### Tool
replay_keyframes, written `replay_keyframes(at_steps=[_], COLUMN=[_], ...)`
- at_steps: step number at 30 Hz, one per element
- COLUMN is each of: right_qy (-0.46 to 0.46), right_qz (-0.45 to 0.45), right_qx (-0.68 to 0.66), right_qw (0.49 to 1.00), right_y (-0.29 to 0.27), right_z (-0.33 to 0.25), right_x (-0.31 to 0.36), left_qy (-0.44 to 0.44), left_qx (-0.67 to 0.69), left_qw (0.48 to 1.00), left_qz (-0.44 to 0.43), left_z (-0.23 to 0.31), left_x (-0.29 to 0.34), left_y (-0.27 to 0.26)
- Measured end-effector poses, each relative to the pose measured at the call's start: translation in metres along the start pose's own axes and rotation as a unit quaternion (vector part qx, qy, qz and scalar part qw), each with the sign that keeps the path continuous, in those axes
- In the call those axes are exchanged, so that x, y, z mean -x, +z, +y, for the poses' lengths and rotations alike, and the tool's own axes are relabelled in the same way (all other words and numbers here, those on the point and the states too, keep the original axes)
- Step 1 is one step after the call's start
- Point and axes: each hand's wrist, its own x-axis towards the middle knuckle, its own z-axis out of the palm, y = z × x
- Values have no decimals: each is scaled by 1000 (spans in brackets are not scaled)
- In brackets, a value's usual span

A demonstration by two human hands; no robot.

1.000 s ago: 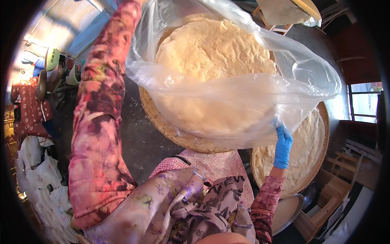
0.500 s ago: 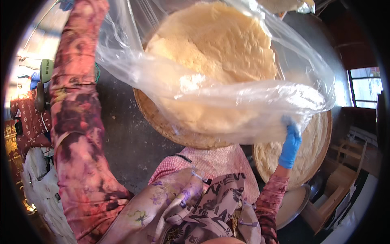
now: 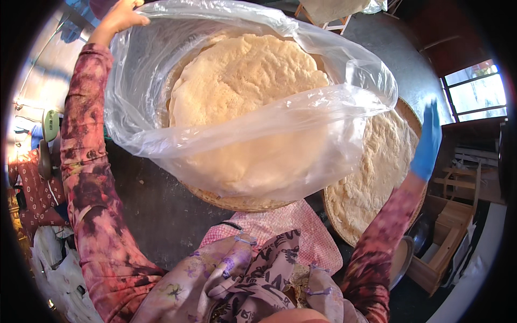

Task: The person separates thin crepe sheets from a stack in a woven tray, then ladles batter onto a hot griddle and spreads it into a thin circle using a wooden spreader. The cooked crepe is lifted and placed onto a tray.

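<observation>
A large clear plastic bag drapes over a round woven tray, and its mouth gapes over a big tan, doughy-looking slab with a wrinkled top. At the upper left my bare left hand pinches the bag's rim between thumb and fingers. My right hand, in a blue glove, is off to the right with its fingers stretched out. It holds nothing and is apart from the bag. Below it a second woven tray carries another pale slab, partly hidden by my right forearm.
A metal basin and a wooden frame stand on the right. White plastic sheets and a dark red patterned bag lie at the left. A window is at the right, and dark floor shows between.
My right hand has let go of the bag's near rim and moved right and away. My left hand has come down into view. The bag's mouth now spreads wider to the left.
</observation>
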Motion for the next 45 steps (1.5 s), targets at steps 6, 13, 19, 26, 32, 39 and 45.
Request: replay_keyframes(at_steps=[6,13,19,26,32,39,45], right_qy=[-92,-130,-88,-77,-198,-199,29], right_qz=[-147,-268,-32,-289,-357,-435,-419], right_qx=[452,541,311,114,15,127,185], right_qw=[875,787,946,947,913,869,888], right_y=[170,180,125,136,240,245,247], right_z=[-3,77,49,3,44,57,45], right_x=[-145,-163,-178,-45,154,218,232], left_qy=[-79,-82,-30,57,100,182,-262], left_qx=[80,-9,290,547,440,399,161], left_qw=[993,992,800,835,866,896,874], left_qz=[47,97,524,17,-217,-59,378], left_z=[97,67,67,122,256,267,122], left_x=[-50,-96,-103,22,160,233,319], left_y=[49,92,66,122,241,185,139])
